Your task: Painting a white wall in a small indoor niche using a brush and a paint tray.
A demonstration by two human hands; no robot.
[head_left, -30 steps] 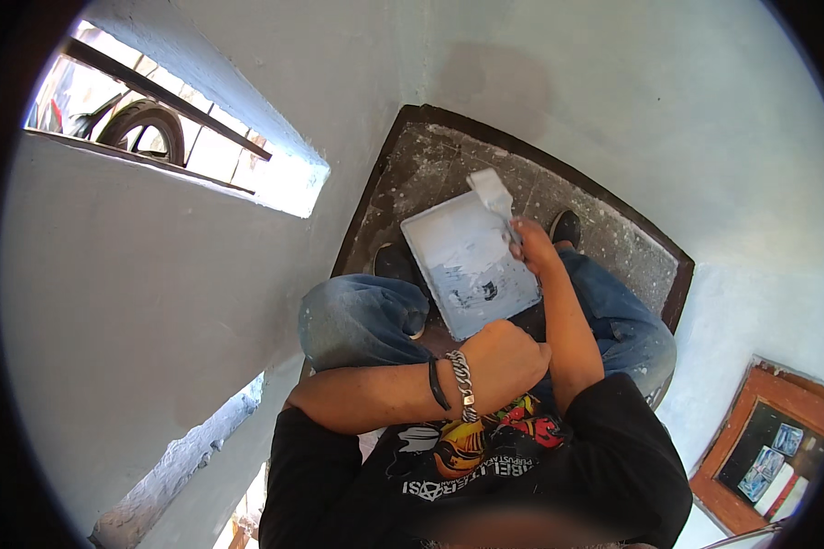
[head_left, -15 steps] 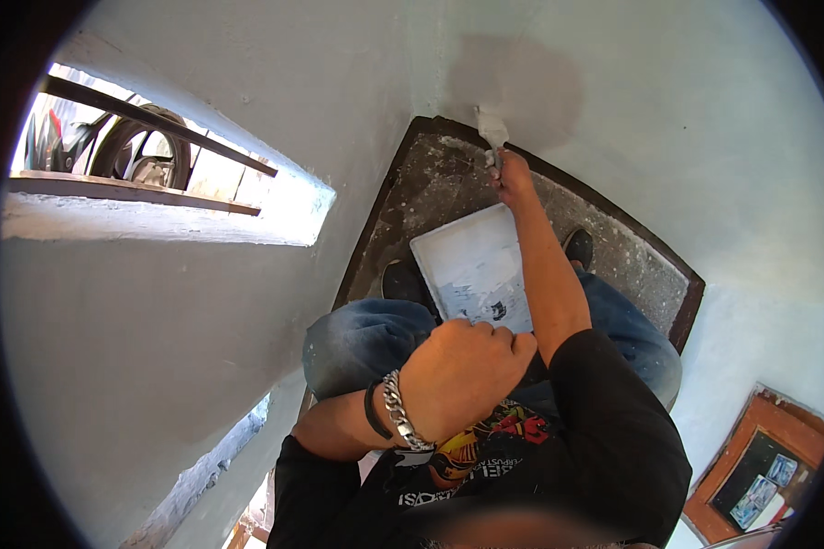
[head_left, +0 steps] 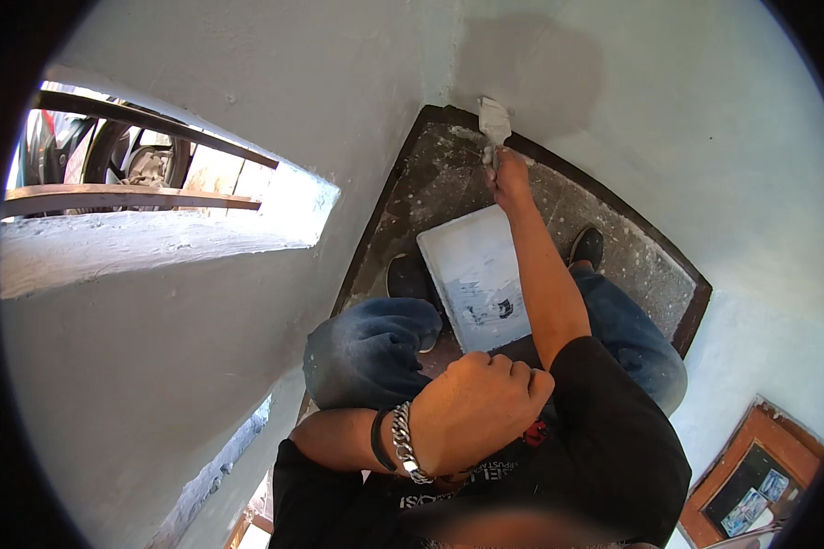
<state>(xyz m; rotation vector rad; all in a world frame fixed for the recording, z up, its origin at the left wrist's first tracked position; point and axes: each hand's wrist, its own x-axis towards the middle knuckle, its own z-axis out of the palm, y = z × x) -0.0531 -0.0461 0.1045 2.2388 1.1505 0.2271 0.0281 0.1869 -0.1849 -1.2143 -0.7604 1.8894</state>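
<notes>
One right hand (head_left: 511, 178) grips white-smeared putty knife (head_left: 494, 121) near far corner of floor (head_left: 430, 174); I'd press evenly, flat; left hand (head_left: 478, 410) balled up.

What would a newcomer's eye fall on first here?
Probably the right hand, stretched forward with a whitish brush at the foot of the pale wall. Next, the white-smeared tray between the dark shoes, and the silver bracelet behind the left hand, lower middle.
</notes>
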